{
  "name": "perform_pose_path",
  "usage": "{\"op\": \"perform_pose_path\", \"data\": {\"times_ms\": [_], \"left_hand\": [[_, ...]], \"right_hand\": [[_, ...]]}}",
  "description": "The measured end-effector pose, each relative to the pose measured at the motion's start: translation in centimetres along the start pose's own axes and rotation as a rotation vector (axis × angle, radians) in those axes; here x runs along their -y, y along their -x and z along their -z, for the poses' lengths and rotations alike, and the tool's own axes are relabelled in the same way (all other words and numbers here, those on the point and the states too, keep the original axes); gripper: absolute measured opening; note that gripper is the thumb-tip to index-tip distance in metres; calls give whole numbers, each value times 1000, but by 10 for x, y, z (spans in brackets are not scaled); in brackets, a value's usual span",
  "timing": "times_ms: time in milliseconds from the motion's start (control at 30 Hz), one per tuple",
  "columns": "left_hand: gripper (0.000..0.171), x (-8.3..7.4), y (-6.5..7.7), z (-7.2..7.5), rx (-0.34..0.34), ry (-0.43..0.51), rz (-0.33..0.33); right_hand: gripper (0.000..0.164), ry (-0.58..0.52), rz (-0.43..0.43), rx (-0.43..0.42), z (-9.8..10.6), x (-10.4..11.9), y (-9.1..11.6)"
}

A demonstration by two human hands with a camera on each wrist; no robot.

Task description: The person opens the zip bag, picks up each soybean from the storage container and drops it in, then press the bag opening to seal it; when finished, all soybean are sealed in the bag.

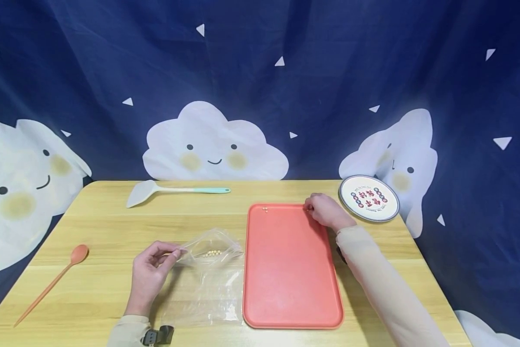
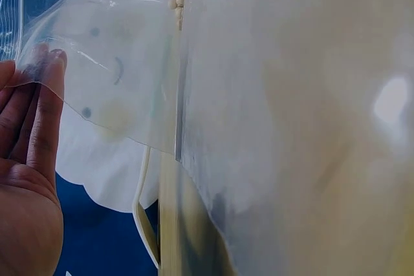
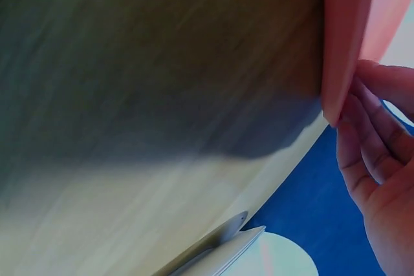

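My left hand [image 1: 153, 272] pinches the left edge of the opening of a clear zip bag [image 1: 218, 294], between thumb and fingers. That corner is raised off the table; the rest of the bag lies flat. Several small round soybeans [image 1: 213, 253] sit inside, near the opening, and appear as a row at the top of the left wrist view. Just right of the bag lies a red rectangular tray [image 1: 291, 270]. A few more soybeans [image 1: 265, 209] rest in its far left corner. My right hand [image 1: 327, 212] grips the tray's rim at the far right corner, plain in the right wrist view.
A white plate [image 1: 368, 198] with red characters stands at the table's back right, close to my right hand. A spatula [image 1: 173, 190] with a mint handle lies along the back edge. An orange spoon [image 1: 53, 284] lies at the left. A dark curtain [image 1: 251, 77] hangs behind.
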State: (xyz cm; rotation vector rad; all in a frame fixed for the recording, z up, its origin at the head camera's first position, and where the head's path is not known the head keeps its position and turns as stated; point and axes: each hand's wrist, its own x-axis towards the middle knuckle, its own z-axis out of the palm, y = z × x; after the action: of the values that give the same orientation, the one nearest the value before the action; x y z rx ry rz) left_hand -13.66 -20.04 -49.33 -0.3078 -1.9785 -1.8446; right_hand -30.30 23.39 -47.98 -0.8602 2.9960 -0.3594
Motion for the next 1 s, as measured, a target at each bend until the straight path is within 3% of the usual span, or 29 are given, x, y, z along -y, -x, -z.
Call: {"op": "perform_pose_path", "data": {"times_ms": [233,467,700,1000], "left_hand": [[14,1,0,0,1,16,-11],[14,1,1,1,-3,9,-3],[14,1,1,1,-3,-14,3],[15,2,0,-1,0,23,13]], "right_hand": [[3,14,-10,12,0,0,-1],[6,20,-44,26,1,-1,-4],[5,-92,-104,-17,17,7,0],[6,-138,-16,-116,32,32,4]]}}
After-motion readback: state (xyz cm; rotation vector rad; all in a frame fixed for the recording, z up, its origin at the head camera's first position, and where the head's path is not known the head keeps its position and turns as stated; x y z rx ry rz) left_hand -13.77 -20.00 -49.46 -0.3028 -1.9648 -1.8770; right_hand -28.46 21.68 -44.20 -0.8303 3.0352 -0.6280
